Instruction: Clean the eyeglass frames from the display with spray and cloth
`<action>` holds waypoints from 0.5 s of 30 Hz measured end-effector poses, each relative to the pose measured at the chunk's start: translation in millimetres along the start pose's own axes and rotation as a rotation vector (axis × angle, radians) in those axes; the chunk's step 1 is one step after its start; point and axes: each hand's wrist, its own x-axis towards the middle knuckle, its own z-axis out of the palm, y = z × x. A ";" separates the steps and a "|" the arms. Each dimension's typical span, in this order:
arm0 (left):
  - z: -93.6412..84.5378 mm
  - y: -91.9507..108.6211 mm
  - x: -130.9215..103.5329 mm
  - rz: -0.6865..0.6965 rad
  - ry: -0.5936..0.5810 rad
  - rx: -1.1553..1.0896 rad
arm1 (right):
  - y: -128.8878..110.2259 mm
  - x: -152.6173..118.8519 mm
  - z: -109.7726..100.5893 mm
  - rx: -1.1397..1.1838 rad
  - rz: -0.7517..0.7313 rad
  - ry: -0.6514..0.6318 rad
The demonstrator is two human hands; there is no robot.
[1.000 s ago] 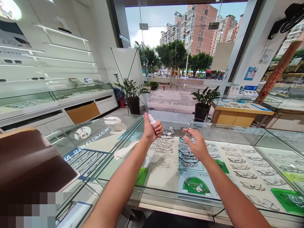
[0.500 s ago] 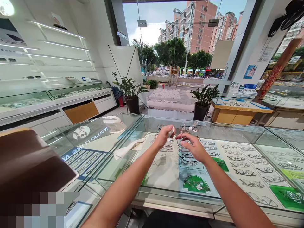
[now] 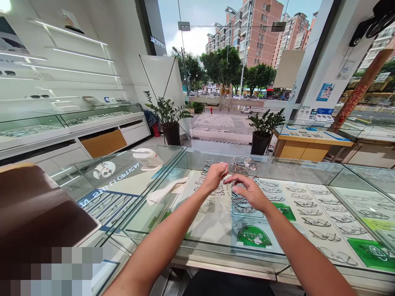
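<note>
Above the glass display counter (image 3: 210, 246), my left hand (image 3: 215, 177) is closed in a pinch, with a small whitish bit showing at its fingertips. My right hand (image 3: 248, 191) is beside it, fingers bent and thumb below. Between the two hands are thin-rimmed eyeglasses (image 3: 229, 188), partly hidden by the fingers and hard to separate from the frames under the glass. A white cloth (image 3: 168, 191) lies on the counter left of my left forearm. Rows of eyeglasses (image 3: 271, 190) are laid out inside the case below my hands.
A white object with a handle-like loop (image 3: 147, 159) rests on the left glass top. A brown panel-like object (image 3: 40, 209) fills the near left. Potted plants (image 3: 170, 123) stand beyond the counter, before the glass doors. Green display cards (image 3: 254, 237) lie inside the case.
My right hand has shifted slightly left, and its fingertips are nearer my left hand. The whitish bit in my left hand shows less. The view has tilted a little.
</note>
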 end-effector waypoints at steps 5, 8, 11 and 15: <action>-2.5 1.0 -1.9 0.059 0.008 0.060 | -1.3 -0.3 -4.4 0.008 0.003 0.015; -2.6 -3.4 -3.4 0.050 -0.066 0.144 | -0.5 1.0 -11.9 0.045 -0.004 0.133; -0.5 -7.3 -5.0 0.035 -0.167 0.177 | 1.1 2.4 -17.5 0.082 0.001 0.205; 1.4 -6.8 -6.9 0.051 -0.228 0.157 | 5.0 3.9 -17.3 0.106 0.009 0.219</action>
